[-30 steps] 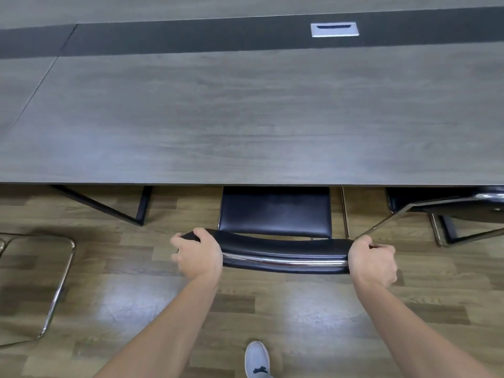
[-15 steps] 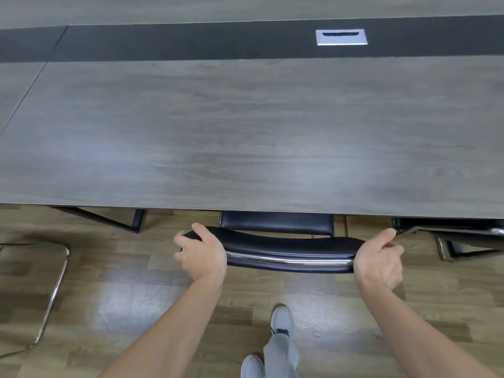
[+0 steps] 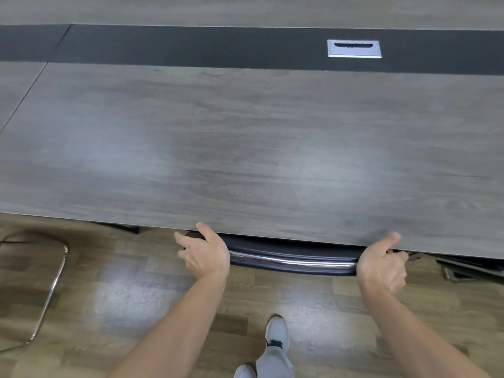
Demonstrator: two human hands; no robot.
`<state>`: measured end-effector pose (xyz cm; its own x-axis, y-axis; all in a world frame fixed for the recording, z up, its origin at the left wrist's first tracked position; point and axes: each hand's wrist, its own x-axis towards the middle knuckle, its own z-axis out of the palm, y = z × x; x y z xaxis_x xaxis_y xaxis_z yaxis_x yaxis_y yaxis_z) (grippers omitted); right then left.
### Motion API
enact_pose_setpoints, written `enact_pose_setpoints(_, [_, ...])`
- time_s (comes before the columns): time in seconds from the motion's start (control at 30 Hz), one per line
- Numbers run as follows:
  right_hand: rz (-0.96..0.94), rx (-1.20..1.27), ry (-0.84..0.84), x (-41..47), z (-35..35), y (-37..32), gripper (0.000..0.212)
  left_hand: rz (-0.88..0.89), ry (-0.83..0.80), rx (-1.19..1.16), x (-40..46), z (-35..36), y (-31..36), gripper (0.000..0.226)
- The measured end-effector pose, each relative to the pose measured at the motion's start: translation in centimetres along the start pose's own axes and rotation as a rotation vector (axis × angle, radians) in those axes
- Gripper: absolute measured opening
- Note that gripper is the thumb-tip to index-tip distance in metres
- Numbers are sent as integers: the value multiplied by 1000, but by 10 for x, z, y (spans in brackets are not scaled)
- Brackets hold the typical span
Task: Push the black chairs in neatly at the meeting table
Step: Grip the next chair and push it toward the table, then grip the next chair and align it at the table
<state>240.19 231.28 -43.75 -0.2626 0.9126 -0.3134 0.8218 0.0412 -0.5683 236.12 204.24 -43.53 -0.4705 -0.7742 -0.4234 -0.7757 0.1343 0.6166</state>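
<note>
At the near edge of the grey wood-grain desk, the black chair sits pushed in so far that only the curved top of its backrest shows, its seat hidden under the desktop. A chrome bar runs along the back of that backrest, just below the black padding. The left hand wraps the left end of the backrest, thumb up against the desk edge and fingers spread loosely around the corner, so its grip is a light hold on the chair. The right hand closes around the right end of the backrest, thumb raised onto the desk edge; its grip is likewise on the chair.

Across the desk runs a dark strip, with a silver cable-port plate set into it toward the right. A seam crosses the desktop at far left.

Below, on the wood-plank floor, a chrome chair frame stands well to the left, apart from the desk edge. To the right, part of a second black chair shows beneath the desktop, mostly hidden. A dark desk leg peeks out left of the left hand. Between the forearms, a pale grey shoe and a grey trouser leg stand on the floor.
</note>
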Motion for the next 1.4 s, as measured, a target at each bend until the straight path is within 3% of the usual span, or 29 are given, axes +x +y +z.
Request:
enact_pose_setpoints(0.13, [30, -16, -40, 0, -3, 2, 81, -28, -35, 54, 1, -4, 0, 85])
enact_pose_setpoints(0.37, [16, -36, -158, -6, -13, -2, 77, -27, -96, 104, -4, -15, 5, 85])
enact_pose_setpoints(0.57, [-107, -36, -195, -31, -22, -12, 90, 32, -157, 142, -27, -28, 8, 85])
enact_pose_setpoints(0.77, [-298, -93, -247, -59, -48, -29, 78, 121, -226, 142, -51, -48, 20, 86])
enact_pose_setpoints(1.17, [-653, 44, -197, -139, -112, -77, 65, 545, -391, 43, -96, -128, 74, 75])
enact_pose_setpoints(1.4, [-738, 145, -180, -197, -144, -92, 63, 711, -485, 13, -83, -193, 92, 70])
